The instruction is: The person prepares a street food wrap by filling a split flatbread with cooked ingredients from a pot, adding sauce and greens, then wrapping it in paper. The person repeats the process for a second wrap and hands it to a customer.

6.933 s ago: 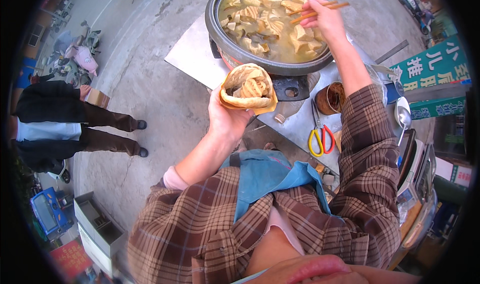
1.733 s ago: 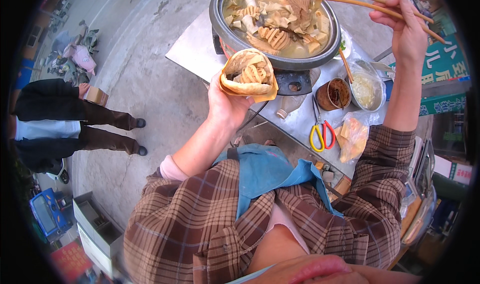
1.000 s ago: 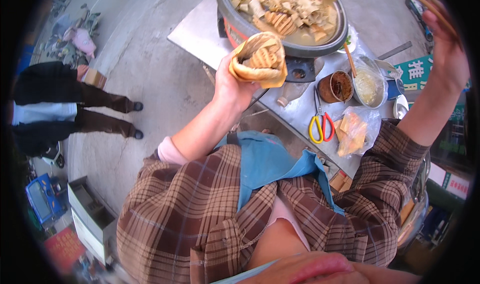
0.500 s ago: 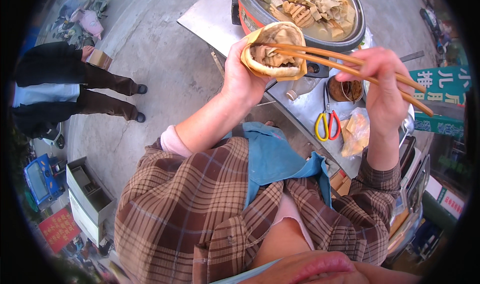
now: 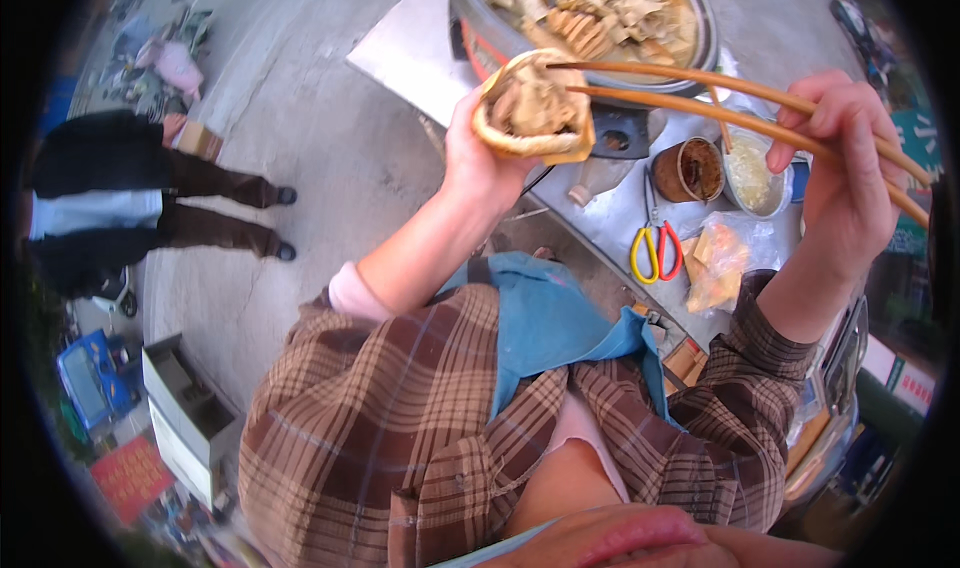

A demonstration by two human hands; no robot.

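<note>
Holding a split flatbread pocket (image 5: 533,111) up in front of the body, the left hand (image 5: 478,153) is cupped under and behind it, fingers wrapped round its lower crust so the open mouth faces up and toward the big pot. The bread sits in the air just over the near rim of the pot (image 5: 590,18), above the metal bench (image 5: 420,53). The right hand (image 5: 850,168) is closed round a pair of long wooden chopsticks (image 5: 700,98), gripped near their upper ends, and their tips reach across to the mouth of the bread, where they touch or press into the filling; whether a piece is pinched between the tips cannot be told. The pocket already looks well stuffed, with brownish chunks mounded to its opening, so the filling appears largely done and what seems left is packing it down or adding a last piece or seasoning. The pot is full of stewed pieces in pale broth. Beside it on the bench stand a small round tin of dark paste (image 5: 688,170) and a metal bowl of pale sauce (image 5: 755,173), with yellow-and-red scissors (image 5: 655,253) and a clear plastic bag of yellowish food (image 5: 722,263) lying nearer the person. Off to the left, well apart, another person's dark-trousered legs (image 5: 215,203) stand on the concrete ground.
</note>
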